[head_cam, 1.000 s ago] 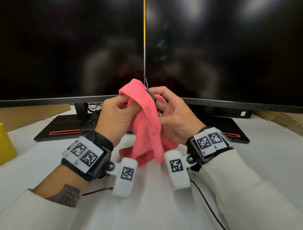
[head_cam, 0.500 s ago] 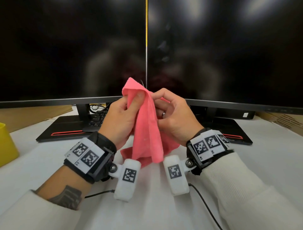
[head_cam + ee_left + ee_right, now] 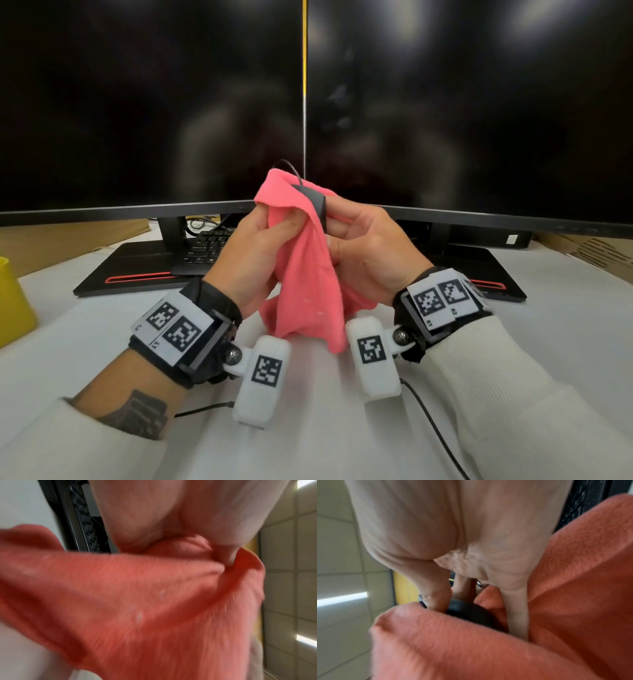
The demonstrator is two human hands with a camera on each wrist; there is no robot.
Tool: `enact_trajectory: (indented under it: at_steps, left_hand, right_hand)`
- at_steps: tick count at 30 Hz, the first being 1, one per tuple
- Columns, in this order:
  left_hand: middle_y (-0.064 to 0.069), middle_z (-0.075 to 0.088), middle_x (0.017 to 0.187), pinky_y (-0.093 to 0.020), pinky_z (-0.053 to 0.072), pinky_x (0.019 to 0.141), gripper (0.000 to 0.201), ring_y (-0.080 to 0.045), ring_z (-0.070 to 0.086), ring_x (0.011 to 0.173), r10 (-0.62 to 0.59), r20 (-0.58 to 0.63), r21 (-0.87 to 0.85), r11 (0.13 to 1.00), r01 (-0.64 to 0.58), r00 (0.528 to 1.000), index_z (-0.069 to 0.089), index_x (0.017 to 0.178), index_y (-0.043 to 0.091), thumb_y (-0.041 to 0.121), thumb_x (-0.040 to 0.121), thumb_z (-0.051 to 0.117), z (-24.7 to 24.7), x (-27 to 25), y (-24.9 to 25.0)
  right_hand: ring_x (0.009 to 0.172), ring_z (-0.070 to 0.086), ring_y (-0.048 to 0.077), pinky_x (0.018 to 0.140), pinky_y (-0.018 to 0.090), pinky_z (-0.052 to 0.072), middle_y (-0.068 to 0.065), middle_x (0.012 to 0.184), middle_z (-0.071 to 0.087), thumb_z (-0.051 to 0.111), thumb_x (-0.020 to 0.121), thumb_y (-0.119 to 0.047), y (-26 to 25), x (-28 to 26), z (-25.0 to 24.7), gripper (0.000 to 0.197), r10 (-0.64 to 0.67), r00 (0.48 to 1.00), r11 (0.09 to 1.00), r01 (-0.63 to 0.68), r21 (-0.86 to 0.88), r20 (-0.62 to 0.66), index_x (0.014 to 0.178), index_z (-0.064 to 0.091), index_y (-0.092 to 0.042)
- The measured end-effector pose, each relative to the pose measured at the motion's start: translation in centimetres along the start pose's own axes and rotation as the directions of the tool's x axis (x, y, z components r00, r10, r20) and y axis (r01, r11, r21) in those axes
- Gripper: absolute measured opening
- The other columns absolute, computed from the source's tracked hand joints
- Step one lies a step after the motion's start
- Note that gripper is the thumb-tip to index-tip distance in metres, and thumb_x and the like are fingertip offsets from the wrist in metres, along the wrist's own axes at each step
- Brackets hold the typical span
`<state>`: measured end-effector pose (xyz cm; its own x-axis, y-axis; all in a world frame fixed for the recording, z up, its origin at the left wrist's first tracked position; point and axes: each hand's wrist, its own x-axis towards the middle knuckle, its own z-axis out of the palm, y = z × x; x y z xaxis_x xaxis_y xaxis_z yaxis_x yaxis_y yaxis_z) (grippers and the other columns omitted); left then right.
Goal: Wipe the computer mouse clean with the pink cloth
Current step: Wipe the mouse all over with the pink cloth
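Both hands are raised above the white desk in front of the monitors. The pink cloth (image 3: 308, 274) hangs between them, draped over a dark computer mouse (image 3: 317, 202) of which only the front end and its thin cable show. My left hand (image 3: 270, 226) pinches the cloth with thumb and fingers and presses it onto the mouse. My right hand (image 3: 346, 226) grips the mouse from the right, fingers curled round it. In the right wrist view the black mouse (image 3: 471, 612) sits between the fingers and the cloth (image 3: 471, 649). The cloth (image 3: 137, 601) fills the blurred left wrist view.
Two dark monitors (image 3: 445, 102) stand close behind the hands. A black keyboard (image 3: 205, 248) lies under the left monitor's stand. A yellow container (image 3: 12, 301) sits at the left desk edge. Black cables (image 3: 435, 431) trail over the white desk (image 3: 102, 325) below my wrists.
The left hand has slid the cloth back off the mouse's front end, which was covered half a second ago and shows again now. Both hands stay at about the same height.
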<state>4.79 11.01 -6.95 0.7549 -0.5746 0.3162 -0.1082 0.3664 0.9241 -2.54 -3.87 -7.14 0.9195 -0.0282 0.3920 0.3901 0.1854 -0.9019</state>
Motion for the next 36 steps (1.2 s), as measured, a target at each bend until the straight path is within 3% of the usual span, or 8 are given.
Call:
enact_trajectory:
  at_steps: [3,8,12,15,19,24,30,36]
  left_hand:
    - [-0.027,0.073,0.122,-0.072,0.051,0.100,0.053,-0.049,0.069,0.115,-0.005,-0.104,0.032,0.999,0.008,0.995,0.073,0.122,0.017,0.057,0.088,0.066,0.1,0.5,-0.3]
    - [-0.017,0.079,0.114,-0.069,0.052,0.102,0.073,-0.041,0.074,0.110,-0.035,-0.174,0.108,0.993,0.054,0.984,0.078,0.116,0.020,0.080,0.088,0.047,-0.8,1.2,-0.2]
    - [-0.021,0.076,0.119,-0.070,0.049,0.104,0.056,-0.043,0.070,0.116,0.007,-0.141,0.044,0.999,-0.001,0.990,0.076,0.119,0.016,0.062,0.098,0.052,-0.9,0.9,-0.1]
    - [-0.022,0.075,0.118,-0.069,0.049,0.105,0.032,-0.040,0.070,0.113,0.005,-0.098,-0.033,0.999,-0.009,0.995,0.073,0.117,0.011,0.036,0.103,0.059,-0.5,0.4,0.2]
    - [-0.024,0.074,0.123,-0.067,0.050,0.106,0.065,-0.047,0.067,0.120,0.050,-0.070,0.000,0.999,-0.050,0.996,0.070,0.124,0.003,0.041,0.071,0.079,-0.1,0.3,-0.1]
    - [-0.019,0.079,0.112,-0.058,0.054,0.105,0.033,-0.034,0.076,0.108,0.065,-0.104,-0.034,0.997,-0.069,0.992,0.071,0.115,-0.004,0.019,0.092,0.063,0.4,0.5,-0.2]
    - [-0.022,0.077,0.119,-0.063,0.047,0.110,0.042,-0.041,0.071,0.116,0.021,-0.074,-0.055,0.998,-0.026,0.997,0.080,0.105,0.002,0.032,0.081,0.064,-0.5,1.0,-0.2]
    - [-0.021,0.073,0.129,-0.058,0.043,0.116,0.049,-0.039,0.068,0.124,0.063,-0.009,-0.039,0.997,-0.063,0.998,0.072,0.121,0.003,0.039,0.105,0.042,-0.9,0.9,-0.8]
  right_hand:
    - [0.104,0.046,0.038,0.082,0.045,0.059,0.022,0.122,0.060,0.059,0.093,0.006,0.4,0.2,0.3,0.054,0.043,0.999,0.999,-0.042,-0.024,0.031,0.146,0.057,-0.006]
    - [0.118,0.061,0.038,0.094,0.074,0.051,0.018,0.127,0.066,0.053,0.091,0.010,0.3,0.2,0.3,0.056,0.056,0.998,0.998,-0.055,-0.042,0.024,0.145,0.057,-0.007]
    - [0.118,0.056,0.040,0.095,0.081,0.046,0.018,0.128,0.062,0.049,0.092,0.010,-0.1,0.1,-0.2,0.060,0.042,0.999,0.998,-0.041,-0.044,0.015,0.149,0.052,-0.007]
    - [0.115,0.053,0.039,0.101,0.074,0.047,0.018,0.127,0.061,0.049,0.092,0.009,-0.1,0.2,-0.1,0.061,0.031,0.999,0.998,-0.030,-0.058,0.029,0.150,0.052,-0.009]
    - [0.114,0.064,0.029,0.103,0.048,0.053,0.011,0.118,0.071,0.056,0.087,0.020,0.7,0.4,0.9,0.060,-0.028,1.000,0.983,0.027,-0.183,-0.005,0.144,0.056,0.001]
    - [0.108,0.070,0.012,0.097,0.031,0.058,-0.008,0.108,0.076,0.052,0.089,0.030,1.1,0.6,1.1,0.055,-0.072,0.997,0.952,0.070,-0.299,0.002,0.136,0.061,0.004]
    - [0.117,0.069,0.027,0.097,0.040,0.060,0.015,0.125,0.072,0.056,0.095,0.019,1.2,0.3,1.2,0.050,-0.034,0.999,0.938,0.021,-0.346,-0.031,0.141,0.060,0.001]
    - [0.129,0.063,0.034,0.113,0.056,0.048,0.028,0.139,0.065,0.051,0.095,0.023,1.0,0.3,0.6,0.057,-0.019,0.996,0.952,-0.008,-0.305,-0.085,0.147,0.056,-0.001]
